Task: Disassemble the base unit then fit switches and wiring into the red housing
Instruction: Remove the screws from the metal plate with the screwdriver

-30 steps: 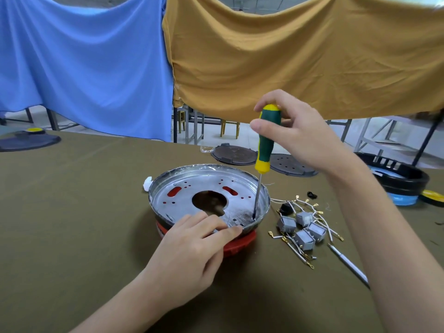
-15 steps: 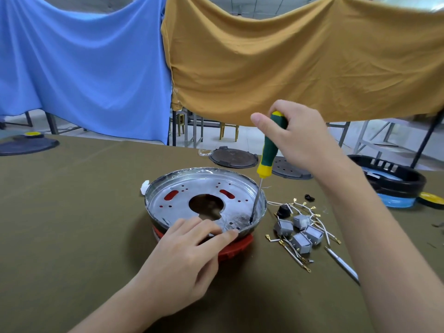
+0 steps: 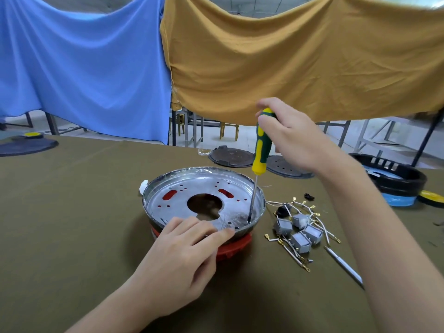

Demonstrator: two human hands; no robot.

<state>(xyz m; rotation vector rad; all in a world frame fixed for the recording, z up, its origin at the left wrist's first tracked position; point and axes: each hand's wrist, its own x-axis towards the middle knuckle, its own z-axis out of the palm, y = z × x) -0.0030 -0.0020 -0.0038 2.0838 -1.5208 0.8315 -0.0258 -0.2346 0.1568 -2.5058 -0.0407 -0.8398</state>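
Still in the disassembly part — the right hand (image 3: 292,135) is gripping a green-and-yellow-handled screwdriver (image 3: 261,150), tip sitting down in the round silver metal pan (image 3: 173,203) at centre frame. The left hand (image 3: 182,255) is lying on its near rim, fingers fairly straight, holding nothing. The red plastic housing (image 3: 234,246) underneath is mostly hidden — grey switches with white wiring (image 3: 298,230) are waiting loose, lower right.

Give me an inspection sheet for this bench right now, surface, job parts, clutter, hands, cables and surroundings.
Surface: table under olive cloth.
Job's things: metal pan on red housing; switches beside it.
Clutter: dark lids, black tub, pen-like tool.
Grippers: left hand rests on pan rim; right hand grips screwdriver, tip in pan.
Cables: white leads loose among switches.
Surroundings: blue cloth, tan cloth hanging.
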